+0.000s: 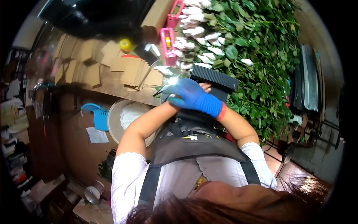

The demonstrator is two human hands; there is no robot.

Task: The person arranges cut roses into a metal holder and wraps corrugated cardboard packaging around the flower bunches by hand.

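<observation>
My right hand, in a blue knitted glove with a red cuff, crosses over my bare left hand. The glove's fingers curl toward the left beside a bright glare; what they hold is hidden. Most of my left hand lies under the glove. Only its fingertips show, stretched out against a dark surface by a black ridged block. A dark pointed strip sticks out left of the glove. Just beyond the block lies a large heap of leafy green stems, with white-wrapped flower heads along its left side.
Cardboard pieces and a yellow tape roll lie on the wooden table. Pink baskets stand beside the flowers. Below the table edge are a round white tub and a blue plastic item. Dark panels lean at right.
</observation>
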